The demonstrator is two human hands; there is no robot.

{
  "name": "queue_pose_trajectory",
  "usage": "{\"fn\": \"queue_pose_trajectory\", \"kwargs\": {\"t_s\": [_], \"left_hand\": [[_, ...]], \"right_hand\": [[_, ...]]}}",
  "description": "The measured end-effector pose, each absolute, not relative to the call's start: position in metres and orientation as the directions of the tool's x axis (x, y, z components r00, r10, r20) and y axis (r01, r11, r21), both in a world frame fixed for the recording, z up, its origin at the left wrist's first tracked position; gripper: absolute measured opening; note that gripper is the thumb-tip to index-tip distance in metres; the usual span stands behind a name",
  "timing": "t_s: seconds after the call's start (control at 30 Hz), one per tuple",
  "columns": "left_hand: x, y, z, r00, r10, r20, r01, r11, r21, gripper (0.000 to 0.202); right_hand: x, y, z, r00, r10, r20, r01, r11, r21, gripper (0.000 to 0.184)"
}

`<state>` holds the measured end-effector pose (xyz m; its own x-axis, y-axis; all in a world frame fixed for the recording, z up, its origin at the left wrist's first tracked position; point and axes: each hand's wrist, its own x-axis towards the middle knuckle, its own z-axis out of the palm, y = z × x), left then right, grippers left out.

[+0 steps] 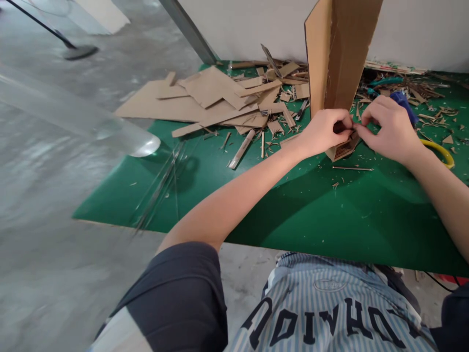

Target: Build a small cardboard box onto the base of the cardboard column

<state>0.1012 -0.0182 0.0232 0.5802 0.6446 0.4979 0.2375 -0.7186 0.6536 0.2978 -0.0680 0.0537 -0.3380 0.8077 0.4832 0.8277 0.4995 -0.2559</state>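
A tall folded cardboard piece (337, 54) stands upright on the green table (293, 215). At its foot is a small cardboard block (342, 150) with a patterned or corrugated face. Directly above this block, my left hand (328, 128) pinches with thumb and forefinger. Opposite it, my right hand (388, 127) is closed in a pinch too, its fingertips almost meeting the left ones. Whatever lies between the fingertips is too small and too hidden to name. A thin metal rod (352, 168) lies on the table just below the block.
Flat cardboard sheets (212, 88) and strips are heaped at the back left. Scraps and tools with teal handles (386, 82) lie at the back right. A yellow ring (441, 151) is beside my right wrist. A transparent tube (139, 142) reaches over the table's left side. A white wall stands behind.
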Motion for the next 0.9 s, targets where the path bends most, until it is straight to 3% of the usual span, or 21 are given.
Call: {"fn": "queue_pose_trajectory", "kwargs": {"t_s": [0.13,0.37,0.6,0.77,0.9], "left_hand": [[0.101,-0.019,0.026,0.593,0.656,0.466,0.220,-0.689,0.690,0.010],[0.101,-0.021,0.027,0.588,0.676,0.445,0.274,-0.683,0.676,0.008],[0.103,-0.022,0.028,0.583,0.680,0.445,0.364,-0.708,0.605,0.009],[0.103,-0.025,0.031,0.574,0.690,0.441,0.369,-0.699,0.613,0.010],[0.104,-0.022,0.030,0.557,0.697,0.451,0.349,-0.690,0.634,0.012]], "right_hand": [[0.294,-0.068,0.059,-0.296,0.885,0.359,0.810,0.432,-0.397,0.025],[0.290,-0.069,0.062,-0.249,0.932,0.263,0.867,0.336,-0.369,0.026],[0.278,-0.079,0.076,-0.166,0.975,0.148,0.879,0.214,-0.427,0.018],[0.273,-0.084,0.076,-0.050,0.997,0.054,0.786,0.072,-0.614,0.016],[0.274,-0.081,0.062,0.017,0.993,0.121,0.718,0.072,-0.693,0.017]]}}
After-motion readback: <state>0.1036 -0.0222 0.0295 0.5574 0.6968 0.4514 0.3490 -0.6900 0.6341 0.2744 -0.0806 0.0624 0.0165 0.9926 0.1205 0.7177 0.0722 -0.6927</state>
